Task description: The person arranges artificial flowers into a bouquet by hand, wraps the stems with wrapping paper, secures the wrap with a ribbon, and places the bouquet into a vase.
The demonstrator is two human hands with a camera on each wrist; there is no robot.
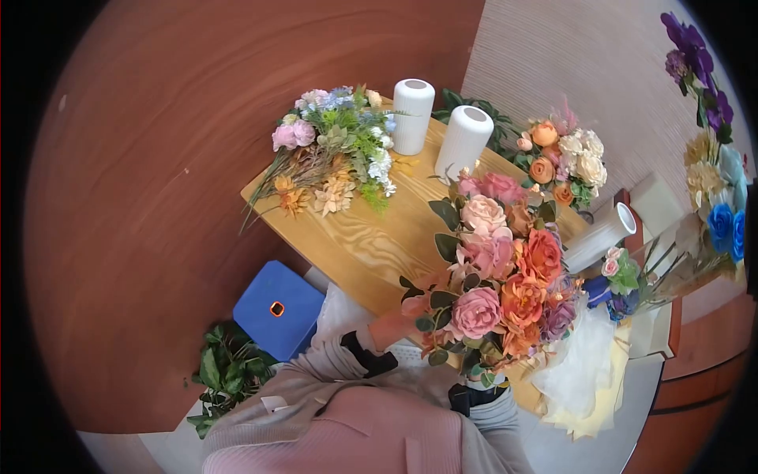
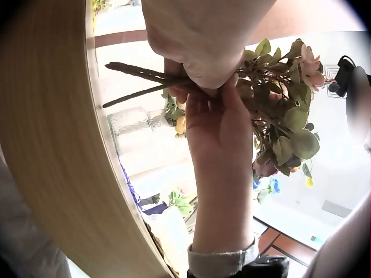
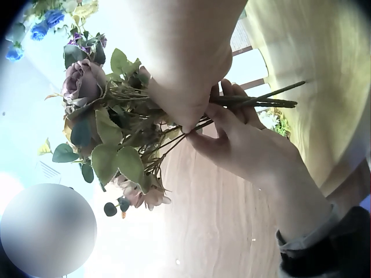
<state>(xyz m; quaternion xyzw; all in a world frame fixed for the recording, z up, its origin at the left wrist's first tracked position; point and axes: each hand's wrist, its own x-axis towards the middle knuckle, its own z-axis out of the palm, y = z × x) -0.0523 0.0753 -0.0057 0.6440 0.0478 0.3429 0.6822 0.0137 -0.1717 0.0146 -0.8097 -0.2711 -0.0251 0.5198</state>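
Observation:
A bouquet of artificial roses [image 1: 521, 300] in pink, peach, orange and mauve is held up in front of the chest, over the table's near side. Its flowers largely hide both hands in the head view. My left hand [image 3: 249, 139] grips the bundled stems [image 3: 278, 103], thumb and fingers wrapped round them. Right beside it, my right hand [image 2: 220, 124] closes on the same stems just under the leaves. The bare stem ends [image 2: 133, 70] stick out past the hands, close to the wooden table edge [image 2: 98, 174].
On the wooden table [image 1: 355, 245] lies a heap of mixed flowers [image 1: 332, 150], beside white ribbed vases [image 1: 414, 118]. A peach-and-cream bunch [image 1: 568, 158] is at the back right. Another white vase [image 1: 600, 237] lies tilted near pale wrapping [image 1: 580, 371]. A blue stool [image 1: 272, 304] stands at left.

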